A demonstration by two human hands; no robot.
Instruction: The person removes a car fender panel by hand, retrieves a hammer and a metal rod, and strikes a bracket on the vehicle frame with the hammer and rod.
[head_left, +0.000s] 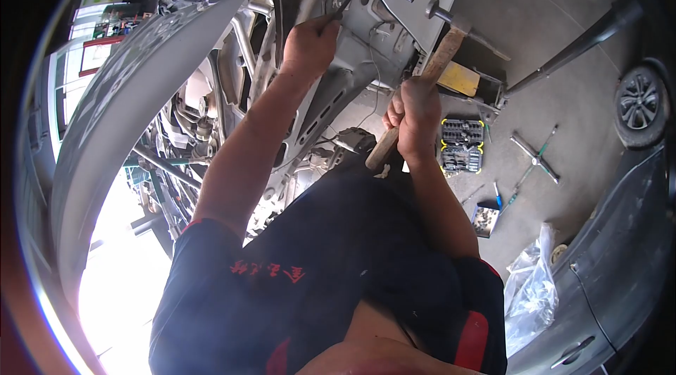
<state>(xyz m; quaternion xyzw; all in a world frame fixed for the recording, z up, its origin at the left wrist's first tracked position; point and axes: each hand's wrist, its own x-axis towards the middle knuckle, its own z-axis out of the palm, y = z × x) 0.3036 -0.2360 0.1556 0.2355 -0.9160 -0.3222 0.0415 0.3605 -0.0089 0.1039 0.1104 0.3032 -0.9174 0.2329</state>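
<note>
As we lean over the car frame (329,106), our right hand (420,118) is clenched on the hammer (445,57): fingers (396,113) right round the handle (382,150), head (441,14) out beyond the fist, butt poking out nearer us. Further forward, our left hand (308,47) grasps a slim dark bar (348,2), its end jutting past the curled fingers; whether it meets metal, we can't tell. Beyond our right wrist, a socket set (462,134) lies open on the floor (556,93).
</note>
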